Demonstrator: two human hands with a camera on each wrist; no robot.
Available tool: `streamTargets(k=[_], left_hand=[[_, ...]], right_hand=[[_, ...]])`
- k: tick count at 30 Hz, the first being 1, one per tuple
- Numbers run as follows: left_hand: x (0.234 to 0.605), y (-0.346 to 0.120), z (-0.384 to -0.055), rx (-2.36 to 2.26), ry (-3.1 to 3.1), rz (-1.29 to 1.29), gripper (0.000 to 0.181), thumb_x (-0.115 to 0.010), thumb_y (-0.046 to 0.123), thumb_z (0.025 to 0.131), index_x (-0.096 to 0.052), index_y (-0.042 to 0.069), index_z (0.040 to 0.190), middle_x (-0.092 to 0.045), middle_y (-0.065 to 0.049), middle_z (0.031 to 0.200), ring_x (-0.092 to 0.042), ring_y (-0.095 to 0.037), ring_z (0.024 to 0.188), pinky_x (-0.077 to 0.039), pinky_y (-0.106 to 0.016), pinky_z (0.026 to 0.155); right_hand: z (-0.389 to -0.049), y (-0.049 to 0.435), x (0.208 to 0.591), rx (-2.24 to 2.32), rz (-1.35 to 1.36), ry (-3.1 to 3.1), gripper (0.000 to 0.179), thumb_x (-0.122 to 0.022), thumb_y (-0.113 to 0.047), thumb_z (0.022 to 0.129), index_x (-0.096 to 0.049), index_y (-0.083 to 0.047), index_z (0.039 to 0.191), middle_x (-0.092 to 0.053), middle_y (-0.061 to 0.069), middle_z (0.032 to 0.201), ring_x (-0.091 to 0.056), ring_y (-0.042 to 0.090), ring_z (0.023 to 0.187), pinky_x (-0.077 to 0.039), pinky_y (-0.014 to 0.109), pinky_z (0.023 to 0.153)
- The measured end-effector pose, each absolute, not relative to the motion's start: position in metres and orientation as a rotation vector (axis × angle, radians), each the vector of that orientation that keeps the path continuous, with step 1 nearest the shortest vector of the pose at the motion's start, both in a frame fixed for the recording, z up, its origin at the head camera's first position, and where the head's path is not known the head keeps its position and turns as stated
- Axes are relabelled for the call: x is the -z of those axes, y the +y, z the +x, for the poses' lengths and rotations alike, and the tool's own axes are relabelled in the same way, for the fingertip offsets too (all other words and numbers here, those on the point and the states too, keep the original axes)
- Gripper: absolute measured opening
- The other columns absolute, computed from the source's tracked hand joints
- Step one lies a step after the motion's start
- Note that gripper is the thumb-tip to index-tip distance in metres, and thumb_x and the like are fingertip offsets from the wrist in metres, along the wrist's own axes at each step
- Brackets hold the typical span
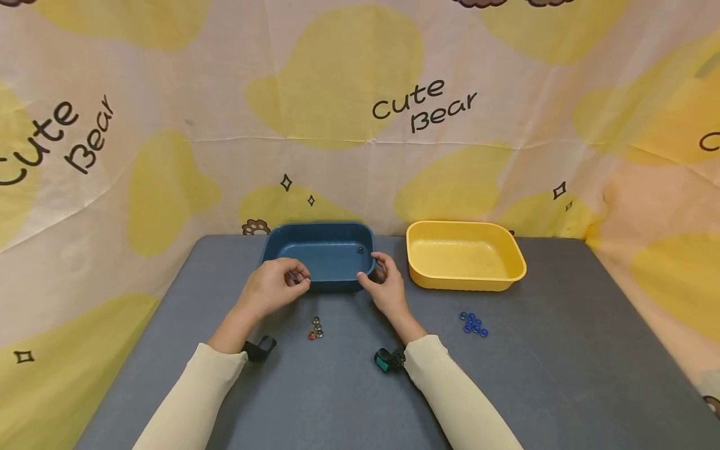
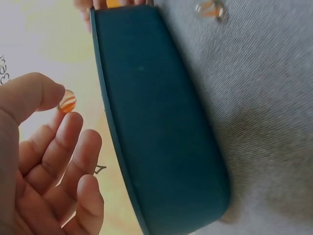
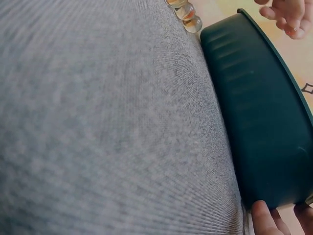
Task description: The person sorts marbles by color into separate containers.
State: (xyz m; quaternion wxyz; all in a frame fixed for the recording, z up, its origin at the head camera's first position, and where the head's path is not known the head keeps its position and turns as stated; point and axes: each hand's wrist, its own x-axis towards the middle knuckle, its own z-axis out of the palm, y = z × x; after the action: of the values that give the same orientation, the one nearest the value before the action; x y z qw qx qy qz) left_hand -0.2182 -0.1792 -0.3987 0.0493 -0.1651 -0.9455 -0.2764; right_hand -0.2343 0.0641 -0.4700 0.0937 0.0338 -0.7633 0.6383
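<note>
Over the front left of the blue plastic bin point(image 1: 337, 286), my left hand point(image 1: 277, 284) pinches a clear marble with orange stripes point(image 2: 68, 101) between thumb and fingertips. Its other fingers are loosely bent, as the left wrist view shows. My right hand point(image 1: 388, 289) holds the bin by its front right corner, with thumb at the front and fingers along the right side. One dark-looking marble point(image 1: 360, 250) lies inside the bin near its right end. In front of the bin, several clear and orange marbles point(image 1: 317, 327) lie clustered on the grey table.
Right of the blue bin stands a yellow bin point(image 1: 467, 282). Several blue marbles point(image 1: 473, 323) sit in a group on the grey table point(image 1: 540, 381) in front of it. A patterned cloth point(image 1: 360, 162) hangs behind the table's far edge. Each wrist wears a dark strap.
</note>
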Motion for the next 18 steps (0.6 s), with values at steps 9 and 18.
streamTargets(k=[9, 18], left_hand=[[0.391, -0.172, -0.236, 0.837, -2.878, -0.507, 0.007, -0.066, 0.03, 0.086, -0.069, 0.025, 0.091, -0.066, 0.008, 0.085, -0.057, -0.01, 0.073, -0.046, -0.029, 0.06], [0.389, -0.169, -0.254, 0.855, -2.893, -0.517, 0.01, -0.064, 0.029, 0.088, -0.069, 0.024, 0.093, -0.067, 0.006, 0.088, -0.059, -0.012, 0.076, -0.049, -0.032, 0.066]], right_hand=[[-0.234, 0.063, 0.47, -1.91, 0.078, -2.255, 0.053, -0.072, -0.01, 0.084, -0.05, -0.001, 0.131, -0.052, 0.017, 0.139, -0.05, 0.03, 0.13, -0.041, 0.045, 0.108], [-0.228, 0.061, 0.455, -1.944, 0.039, -2.242, 0.049, -0.071, -0.007, 0.084, -0.052, -0.001, 0.128, -0.053, 0.018, 0.138, -0.05, 0.034, 0.129, -0.041, 0.047, 0.107]])
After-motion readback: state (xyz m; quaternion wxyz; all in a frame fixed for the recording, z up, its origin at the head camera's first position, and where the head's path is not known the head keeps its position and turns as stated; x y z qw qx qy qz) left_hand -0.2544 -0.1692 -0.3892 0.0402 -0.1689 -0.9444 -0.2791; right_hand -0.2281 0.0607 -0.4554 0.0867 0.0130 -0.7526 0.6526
